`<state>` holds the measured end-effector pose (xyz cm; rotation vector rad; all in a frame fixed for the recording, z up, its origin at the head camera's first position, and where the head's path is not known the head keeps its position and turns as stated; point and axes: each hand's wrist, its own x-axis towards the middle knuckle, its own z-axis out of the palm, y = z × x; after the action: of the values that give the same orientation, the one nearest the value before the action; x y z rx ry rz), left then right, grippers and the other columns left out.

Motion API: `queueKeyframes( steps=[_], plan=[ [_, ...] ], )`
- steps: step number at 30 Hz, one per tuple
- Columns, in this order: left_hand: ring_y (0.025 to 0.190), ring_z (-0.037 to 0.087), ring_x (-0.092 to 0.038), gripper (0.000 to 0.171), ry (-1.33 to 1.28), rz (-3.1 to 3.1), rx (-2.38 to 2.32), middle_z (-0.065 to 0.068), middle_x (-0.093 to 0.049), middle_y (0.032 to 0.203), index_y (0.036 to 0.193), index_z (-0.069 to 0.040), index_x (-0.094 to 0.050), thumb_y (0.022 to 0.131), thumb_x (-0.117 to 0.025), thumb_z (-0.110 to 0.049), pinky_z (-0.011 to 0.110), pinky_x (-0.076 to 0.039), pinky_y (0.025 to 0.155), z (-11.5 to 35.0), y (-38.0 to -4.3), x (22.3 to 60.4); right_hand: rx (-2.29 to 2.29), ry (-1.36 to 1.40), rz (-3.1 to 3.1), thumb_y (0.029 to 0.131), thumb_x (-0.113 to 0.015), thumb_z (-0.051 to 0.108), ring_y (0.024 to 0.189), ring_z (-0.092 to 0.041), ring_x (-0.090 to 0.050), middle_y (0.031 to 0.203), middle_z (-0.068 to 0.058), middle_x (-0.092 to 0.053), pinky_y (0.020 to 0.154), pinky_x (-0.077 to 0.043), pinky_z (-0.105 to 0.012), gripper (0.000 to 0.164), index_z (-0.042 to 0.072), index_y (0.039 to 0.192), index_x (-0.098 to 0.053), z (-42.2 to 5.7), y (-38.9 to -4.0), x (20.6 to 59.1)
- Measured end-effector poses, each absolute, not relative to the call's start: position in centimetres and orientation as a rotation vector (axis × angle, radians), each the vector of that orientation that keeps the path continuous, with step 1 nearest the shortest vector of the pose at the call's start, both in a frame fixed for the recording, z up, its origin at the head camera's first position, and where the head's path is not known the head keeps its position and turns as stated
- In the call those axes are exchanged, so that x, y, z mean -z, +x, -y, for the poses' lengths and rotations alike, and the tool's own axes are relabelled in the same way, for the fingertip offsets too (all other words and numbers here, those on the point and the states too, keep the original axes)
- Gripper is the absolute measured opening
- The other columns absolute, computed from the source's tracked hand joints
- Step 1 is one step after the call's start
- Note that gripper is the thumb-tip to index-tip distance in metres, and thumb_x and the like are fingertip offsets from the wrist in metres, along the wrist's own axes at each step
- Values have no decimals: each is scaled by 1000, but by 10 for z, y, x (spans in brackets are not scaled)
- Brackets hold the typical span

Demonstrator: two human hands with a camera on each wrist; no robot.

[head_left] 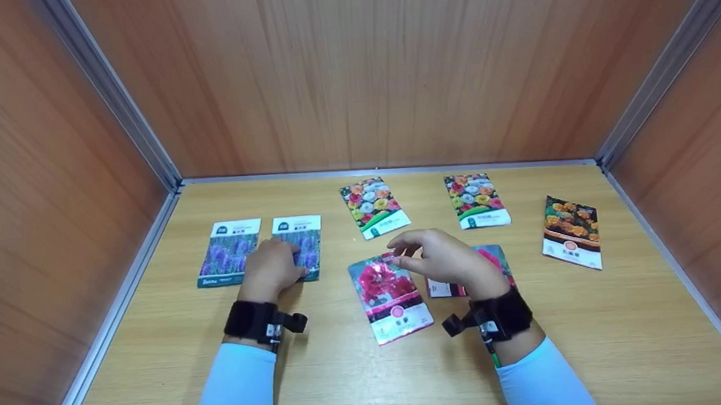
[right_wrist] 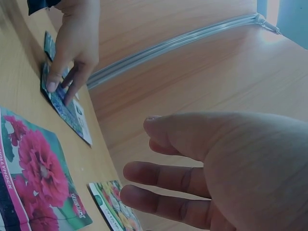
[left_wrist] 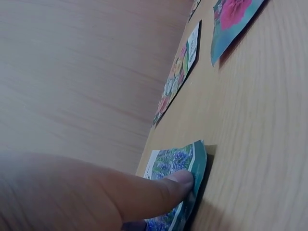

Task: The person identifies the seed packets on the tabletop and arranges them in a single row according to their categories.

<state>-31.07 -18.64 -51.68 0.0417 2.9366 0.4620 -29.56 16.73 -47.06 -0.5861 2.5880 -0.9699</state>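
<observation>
My left hand (head_left: 270, 267) rests on a seed packet with purple flower spikes (head_left: 308, 240); in the left wrist view its thumb (left_wrist: 179, 182) presses the packet's face near the teal end. A matching purple packet (head_left: 229, 248) lies just to the left of that hand. With fingers loosely bent and nothing in them, my right hand (head_left: 448, 256) hovers over two pink hollyhock packets. One hollyhock packet (head_left: 391, 301) lies below its fingertips, tilted on the table. The other hollyhock packet (head_left: 502, 259) is partly hidden beneath the hand and wrist.
Two packets of mixed-colour flowers, a left one (head_left: 373, 205) and a right one (head_left: 476, 198), lie toward the back. An orange-flower packet (head_left: 572, 233) is at the right. Wood-grain panels (head_left: 384, 69) with grey metal edging enclose the table (head_left: 371, 383) at the back and both sides.
</observation>
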Motion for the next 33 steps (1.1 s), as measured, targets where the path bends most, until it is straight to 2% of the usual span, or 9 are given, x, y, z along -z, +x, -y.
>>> queueKeyframes(
  steps=[12,19,25,30,33],
  plan=[
    [138,48,-65,61,41,-2928,-480,25,-68,150,151,-5,-72,100,-90,-33,68,-55,114,188,-311,516,968,-565,-2590,111,-76,34,121,-23,-69,129,2,-78,109,-62,-49,39,20,148,-75,-167,-297,472],
    [141,50,-62,67,50,-2947,-434,27,-65,154,154,-4,-69,99,-90,-36,71,-54,114,190,-311,515,969,-589,-2622,112,-75,32,118,-21,-70,127,2,-79,105,-62,-48,34,23,145,-77,-168,-295,472],
    [138,49,-63,62,50,-2952,-444,26,-66,149,152,-3,-70,103,-85,-38,72,-52,116,187,-312,512,976,-557,-2635,113,-74,32,120,-22,-72,128,1,-79,104,-63,-47,34,23,146,-76,-171,-296,471],
    [155,51,-52,61,86,-2978,-451,28,-58,165,154,-5,-69,105,-83,-39,76,-44,125,175,-311,507,977,-470,-2640,113,-73,36,125,-24,-71,131,0,-78,108,-62,-50,38,24,149,-74,-173,-299,470],
    [163,49,-46,59,110,-2964,-510,26,-52,172,153,-7,-71,105,-82,-40,72,-39,132,157,-308,504,961,-428,-2642,113,-73,37,127,-25,-71,132,0,-78,111,-62,-51,40,23,150,-73,-174,-301,471]
  ],
)
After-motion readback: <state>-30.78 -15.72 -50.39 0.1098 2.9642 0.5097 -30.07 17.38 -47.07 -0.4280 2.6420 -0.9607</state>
